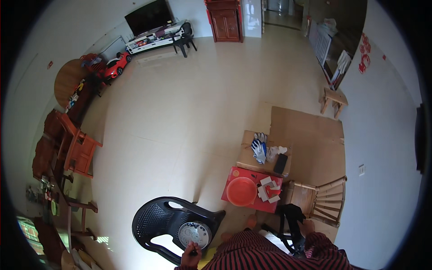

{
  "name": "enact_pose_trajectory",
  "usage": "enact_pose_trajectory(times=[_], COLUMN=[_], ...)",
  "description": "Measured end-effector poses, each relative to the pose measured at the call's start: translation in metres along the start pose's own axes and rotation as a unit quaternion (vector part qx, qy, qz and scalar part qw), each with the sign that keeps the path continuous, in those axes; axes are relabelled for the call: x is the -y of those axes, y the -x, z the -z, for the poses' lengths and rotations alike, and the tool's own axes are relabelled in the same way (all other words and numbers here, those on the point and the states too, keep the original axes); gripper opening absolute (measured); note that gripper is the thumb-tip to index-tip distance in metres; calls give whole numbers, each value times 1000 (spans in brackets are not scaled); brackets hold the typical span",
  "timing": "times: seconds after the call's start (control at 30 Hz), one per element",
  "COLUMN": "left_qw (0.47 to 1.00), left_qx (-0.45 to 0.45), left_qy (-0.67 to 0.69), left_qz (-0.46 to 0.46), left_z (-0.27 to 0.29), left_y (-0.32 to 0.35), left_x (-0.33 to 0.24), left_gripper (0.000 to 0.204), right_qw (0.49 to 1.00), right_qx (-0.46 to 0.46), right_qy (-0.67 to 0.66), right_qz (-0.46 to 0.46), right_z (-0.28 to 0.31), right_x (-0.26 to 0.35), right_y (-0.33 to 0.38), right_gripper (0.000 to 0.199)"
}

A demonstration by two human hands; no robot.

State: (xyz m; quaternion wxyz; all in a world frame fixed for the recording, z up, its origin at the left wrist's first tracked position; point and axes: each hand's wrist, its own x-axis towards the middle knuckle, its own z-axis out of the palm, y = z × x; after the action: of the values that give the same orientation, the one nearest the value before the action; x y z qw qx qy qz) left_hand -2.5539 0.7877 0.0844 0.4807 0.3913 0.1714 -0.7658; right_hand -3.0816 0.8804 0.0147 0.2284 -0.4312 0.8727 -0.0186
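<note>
Beyond left grip (191, 255), round grey container (198, 231) on black chair (155, 223).

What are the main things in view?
TV: 1, black, far wall
Stand: 1, white, under TV
Cabinet: 1, brown, far wall
Toy car: 1, red, far left
Plastic chairs: 2, black, by stand and front
Armchair: 1, brown, left
Cardboard: 1, brown, right
Carton: 1, brown, right
Gloves: count unclear, blue-white, on carton
Slab: 1, black, on carton
Box: 1, red, beside carton
Basin: 1, orange, on box
Packet: 1, whitish, on box
Bamboo chair: 1, tan, right
Dish: 1, silvery, on front chair
Bundle: 1, black, beside bamboo chair
Feet: 2, near box
Left hand: 1, at dish
Right hand: 1, by bundle
</note>
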Motion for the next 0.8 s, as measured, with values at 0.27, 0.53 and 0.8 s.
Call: enact_pose_trajectory(times=[0.27, 0.53, 0.8], left_qw=[996, 989, 989], left_qx=[75, 119, 135], left_qy=[-40, -38, 28], left_qz=[-38, -74, -54], left_z=[163, 192, 257], left_y=[-60, -135, -181], left_x=[10, 12, 56], left_gripper=[27, 17, 20], right_qw=[999, 991, 990], right_qx=[30, 1, 20], right_qy=[44, 107, 72], right_qz=[-7, 79, 118], right_z=[-18, -128, -183], right_x=[-20, -143, -174], right_y=[-41, -186, -249], right_gripper=[43, 47, 47])
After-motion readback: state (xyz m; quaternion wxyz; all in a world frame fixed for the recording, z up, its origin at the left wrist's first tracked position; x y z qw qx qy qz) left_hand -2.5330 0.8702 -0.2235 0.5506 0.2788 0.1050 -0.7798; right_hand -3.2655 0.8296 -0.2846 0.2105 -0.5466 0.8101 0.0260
